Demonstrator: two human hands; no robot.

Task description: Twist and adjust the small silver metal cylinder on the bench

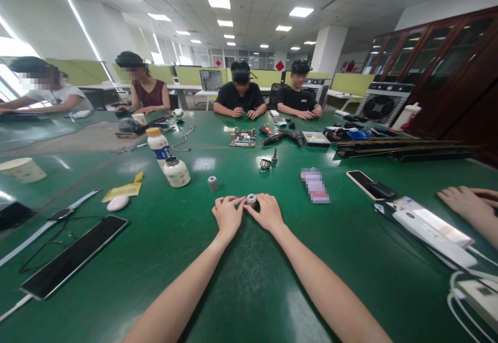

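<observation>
A small grey metal cylinder [251, 199], with a ring and holes in its top face, stands upright on the green table between my hands. My left hand [229, 217] pinches it from the left with thumb and fingertips. On the other side, my right hand [269, 211] has its thumb at the front and its fingers curled around the right of it. A second, similar metal cylinder [212, 183] stands apart, beyond my left hand. Farther off are a dark metal part with a loop [265, 165] and an upright dark bit-like piece [274, 157].
A cream jar [176, 172] and a capped bottle [157, 145] stand left. A tablet [75, 257] lies near left; a phone [363, 183] and power strip [431, 236] lie right. A circuit board [243, 137] and power drill [290, 135] lie ahead. A neighbour's hand [465, 203] rests at right.
</observation>
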